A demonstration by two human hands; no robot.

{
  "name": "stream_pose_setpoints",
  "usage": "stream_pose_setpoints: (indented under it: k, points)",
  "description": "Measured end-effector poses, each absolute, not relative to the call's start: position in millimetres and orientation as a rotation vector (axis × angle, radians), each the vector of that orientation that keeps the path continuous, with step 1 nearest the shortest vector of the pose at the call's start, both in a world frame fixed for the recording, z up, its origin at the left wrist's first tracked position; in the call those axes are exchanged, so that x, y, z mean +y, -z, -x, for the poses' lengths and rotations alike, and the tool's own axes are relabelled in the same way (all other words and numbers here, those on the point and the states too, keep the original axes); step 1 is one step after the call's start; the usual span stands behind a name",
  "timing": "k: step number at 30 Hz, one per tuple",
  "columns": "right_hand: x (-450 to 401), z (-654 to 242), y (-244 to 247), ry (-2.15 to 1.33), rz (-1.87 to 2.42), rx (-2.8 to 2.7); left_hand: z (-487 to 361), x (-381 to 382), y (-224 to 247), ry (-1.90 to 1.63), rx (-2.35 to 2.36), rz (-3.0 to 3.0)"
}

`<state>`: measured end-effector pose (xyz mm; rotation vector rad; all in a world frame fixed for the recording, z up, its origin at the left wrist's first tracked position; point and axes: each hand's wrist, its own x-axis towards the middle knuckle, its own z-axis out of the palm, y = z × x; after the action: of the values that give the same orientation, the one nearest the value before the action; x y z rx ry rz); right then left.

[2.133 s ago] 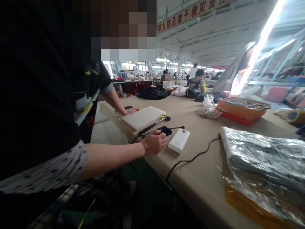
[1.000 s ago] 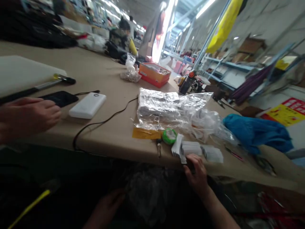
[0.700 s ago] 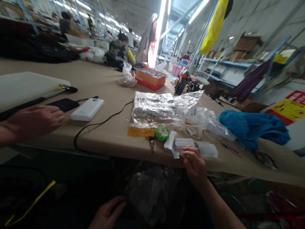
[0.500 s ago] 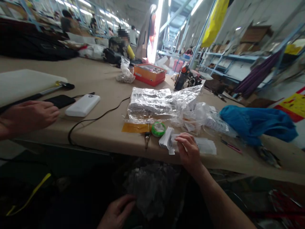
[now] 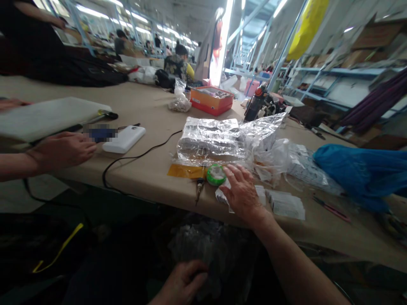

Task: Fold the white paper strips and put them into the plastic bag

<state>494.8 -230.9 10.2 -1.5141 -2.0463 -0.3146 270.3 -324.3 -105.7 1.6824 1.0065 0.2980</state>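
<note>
Several white paper slips (image 5: 284, 204) – stacked, flat – under right hand's (image 5: 242, 194) open, empty grip.

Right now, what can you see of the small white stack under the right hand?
The white stack looks like thin paper or card slips, bundled flat on the tan table near its front edge. The right hand lies palm down over its left part, fingers spread, hiding most of it. A second, similar stack lies just to its right, uncovered. A green-rimmed roll sits just beyond the fingertips. Any print is too blurred to read.
</note>
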Motion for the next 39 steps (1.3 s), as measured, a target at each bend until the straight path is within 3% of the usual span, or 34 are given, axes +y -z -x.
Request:
stream_pose_setpoints:
  k: [7, 17, 31, 39]
  points:
    - [-289.7, -515.9, -2.2, 0.144, 1.343, -1.785, -269.7, -317.8, 85.5, -0.340, 1.005, -1.562]
    - [-301.8, -507.4, 43.0, 0.437, 1.464, -1.954, -294.3, -308.5, 56.0, -0.445, 0.912, -1.449]
    - [-313.8, -501.3, 36.5, 0.186, 1.201, -1.811, -354.3, -286.2, 18.9, -0.707, 0.695, -0.529]
    - [-340.2, -490.9, 28.5, 0.120, 1.137, -2.010, -361.9, -281.4, 18.2, -0.716, 0.803, -0.381]
